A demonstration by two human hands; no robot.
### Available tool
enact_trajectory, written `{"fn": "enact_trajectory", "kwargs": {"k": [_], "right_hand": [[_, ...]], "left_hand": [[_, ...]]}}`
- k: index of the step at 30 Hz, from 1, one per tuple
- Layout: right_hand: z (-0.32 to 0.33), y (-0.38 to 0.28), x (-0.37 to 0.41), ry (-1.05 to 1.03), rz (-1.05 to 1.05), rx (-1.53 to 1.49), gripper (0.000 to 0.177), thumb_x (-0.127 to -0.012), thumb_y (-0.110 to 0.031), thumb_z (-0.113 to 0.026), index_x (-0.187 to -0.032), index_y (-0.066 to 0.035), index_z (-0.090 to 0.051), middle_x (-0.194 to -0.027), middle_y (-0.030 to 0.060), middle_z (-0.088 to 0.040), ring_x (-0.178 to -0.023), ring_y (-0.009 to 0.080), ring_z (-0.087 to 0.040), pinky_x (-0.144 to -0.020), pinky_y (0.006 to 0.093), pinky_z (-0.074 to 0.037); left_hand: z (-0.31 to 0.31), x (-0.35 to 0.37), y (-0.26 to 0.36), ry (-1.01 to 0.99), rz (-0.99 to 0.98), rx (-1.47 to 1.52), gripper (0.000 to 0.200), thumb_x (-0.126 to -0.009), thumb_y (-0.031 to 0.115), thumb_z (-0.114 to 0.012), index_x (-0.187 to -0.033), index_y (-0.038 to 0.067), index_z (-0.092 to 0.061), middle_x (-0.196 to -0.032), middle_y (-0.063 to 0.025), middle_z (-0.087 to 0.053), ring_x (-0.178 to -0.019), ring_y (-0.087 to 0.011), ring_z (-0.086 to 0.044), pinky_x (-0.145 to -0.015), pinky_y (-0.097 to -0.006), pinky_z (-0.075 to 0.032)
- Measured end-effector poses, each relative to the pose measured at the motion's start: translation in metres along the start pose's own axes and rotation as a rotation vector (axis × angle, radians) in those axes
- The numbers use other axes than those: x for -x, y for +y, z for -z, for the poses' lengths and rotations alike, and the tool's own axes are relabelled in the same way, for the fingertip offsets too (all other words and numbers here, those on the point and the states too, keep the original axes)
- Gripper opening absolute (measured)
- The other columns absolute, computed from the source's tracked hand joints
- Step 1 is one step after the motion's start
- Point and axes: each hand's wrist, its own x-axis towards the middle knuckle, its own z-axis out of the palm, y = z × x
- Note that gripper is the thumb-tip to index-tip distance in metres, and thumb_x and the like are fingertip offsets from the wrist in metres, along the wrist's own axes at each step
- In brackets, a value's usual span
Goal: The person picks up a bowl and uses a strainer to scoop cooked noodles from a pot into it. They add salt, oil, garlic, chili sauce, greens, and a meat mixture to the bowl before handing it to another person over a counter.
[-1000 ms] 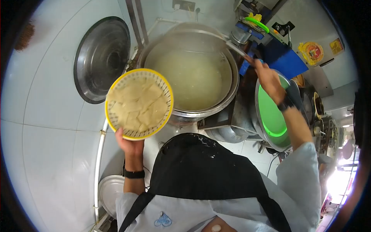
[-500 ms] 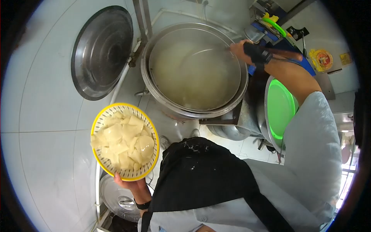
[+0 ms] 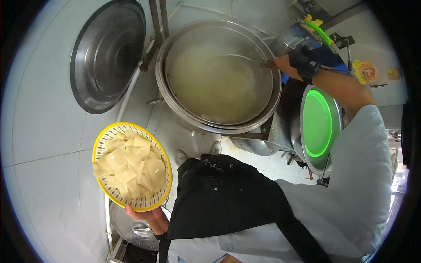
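A yellow-rimmed basket (image 3: 166, 189) full of flat pale dough pieces (image 3: 131, 164) rests on my left hand (image 3: 147, 213), whose fingers grip its near edge from below. Over the right rim of a large metal pot (image 3: 163, 98) reaches my right hand (image 3: 285, 65), closed on the handle of a utensil (image 3: 267, 64). The far end of that utensil is in the cloudy, steaming liquid (image 3: 210, 83), where only a curved metal edge shows.
A large dark round lid (image 3: 109, 57) leans on the wall left of the pot. Right of the pot, a green basin (image 3: 316, 122) sits inside a metal bowl (image 3: 302, 149). Below the basket is a metal lid with a handle (image 3: 140, 229). Pipes run along the wall.
The basket in my left hand has shifted slightly left and down in view. My right hand has moved a little right and down, still holding the utensil.
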Motion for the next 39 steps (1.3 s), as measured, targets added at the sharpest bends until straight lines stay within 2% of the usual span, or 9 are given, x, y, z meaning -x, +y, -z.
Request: {"fn": "enact_trajectory", "kwargs": {"k": [2,5,7,11,19,21,25,30,39], "right_hand": [[-0.013,-0.020,-0.013,-0.766,-0.273,0.194,0.030,-0.077,-0.017,-0.060,-0.102,-0.004,-0.049,-0.061,0.0073,-0.055,-0.048,0.0207,-0.056,-0.041,0.0348,-0.044],[0.080,-0.038,-0.071,-1.381,-0.633,-0.869,0.025,-0.083,-0.021,-0.054,-0.103,-0.007,-0.049,-0.054,0.0080,-0.049,-0.042,0.0184,-0.048,-0.037,0.0354,-0.039],[0.047,-0.054,-0.041,-1.497,-0.898,-1.184,0.020,-0.084,-0.021,-0.052,-0.099,-0.009,-0.051,-0.052,0.0057,-0.047,-0.043,0.0163,-0.046,-0.038,0.0316,-0.037],[0.035,-0.112,-0.025,-1.355,-1.030,-2.038,0.021,-0.087,-0.023,-0.052,-0.100,-0.007,-0.048,-0.055,0.0004,-0.040,-0.045,0.0104,-0.040,-0.038,0.0238,-0.035],[-0.041,-0.193,-0.083,-0.832,-1.193,-2.863,0.020,-0.087,-0.021,-0.053,-0.086,-0.003,-0.044,-0.064,0.0004,-0.047,-0.050,0.0064,-0.049,-0.042,0.0173,-0.046],[-0.009,-0.200,-0.094,-0.254,-1.573,-3.283,0.019,-0.088,-0.018,-0.051,-0.087,-0.001,-0.042,-0.071,0.0022,-0.048,-0.055,0.0058,-0.052,-0.049,0.0157,-0.051],[-0.004,-0.199,-0.058,0.037,-1.564,-3.329,0.018,-0.088,-0.016,-0.049,-0.089,0.000,-0.041,-0.076,0.0041,-0.048,-0.057,0.0068,-0.053,-0.051,0.0170,-0.052],[-0.003,-0.186,-0.032,-0.481,-1.612,-2.393,0.010,-0.082,-0.006,-0.053,-0.077,0.002,-0.050,-0.059,0.0096,-0.053,-0.049,0.0164,-0.053,-0.043,0.0293,-0.045],[-0.020,-0.196,-0.083,-0.531,-1.279,-1.591,0.014,-0.078,-0.007,-0.054,-0.078,0.006,-0.051,-0.056,0.0108,-0.054,-0.045,0.0211,-0.055,-0.041,0.0348,-0.044]], "left_hand": [[0.010,-0.001,-0.002,0.019,-0.010,0.014,0.072,-0.071,0.042,-0.050,-0.132,0.009,-0.030,-0.130,-0.0119,-0.039,-0.116,-0.0314,-0.042,-0.091,-0.0501,-0.039],[0.011,0.000,-0.004,0.074,-0.032,0.020,0.072,-0.071,0.043,-0.050,-0.132,0.009,-0.030,-0.131,-0.0122,-0.039,-0.116,-0.0313,-0.042,-0.091,-0.0502,-0.039],[0.010,-0.002,-0.005,0.108,-0.042,0.009,0.072,-0.071,0.043,-0.050,-0.132,0.009,-0.030,-0.131,-0.0127,-0.038,-0.116,-0.0314,-0.042,-0.091,-0.0502,-0.039],[0.006,-0.002,-0.007,0.109,-0.070,-0.009,0.071,-0.072,0.044,-0.048,-0.131,0.009,-0.031,-0.129,-0.0132,-0.039,-0.115,-0.0315,-0.043,-0.090,-0.0492,-0.039],[-0.012,0.002,-0.012,0.078,-0.082,-0.040,0.079,-0.067,0.044,-0.052,-0.133,0.008,-0.027,-0.132,-0.0141,-0.036,-0.116,-0.0338,-0.041,-0.091,-0.0504,-0.038],[-0.007,0.001,-0.012,0.059,-0.060,0.000,0.081,-0.066,0.044,-0.053,-0.133,0.007,-0.026,-0.132,-0.0148,-0.035,-0.116,-0.0341,-0.040,-0.092,-0.0498,-0.038],[-0.002,-0.004,-0.011,-0.017,-0.067,-0.022,0.081,-0.067,0.044,-0.052,-0.134,0.007,-0.025,-0.132,-0.0147,-0.035,-0.117,-0.0341,-0.040,-0.092,-0.0492,-0.038],[-0.002,-0.002,-0.011,0.010,-0.075,0.014,0.079,-0.068,0.044,-0.050,-0.134,0.008,-0.025,-0.133,-0.0138,-0.034,-0.118,-0.0331,-0.038,-0.094,-0.0486,-0.036],[-0.009,0.001,-0.011,0.037,-0.081,-0.009,0.075,-0.069,0.045,-0.048,-0.133,0.009,-0.029,-0.133,-0.0128,-0.036,-0.119,-0.0319,-0.039,-0.095,-0.0487,-0.035]]}}
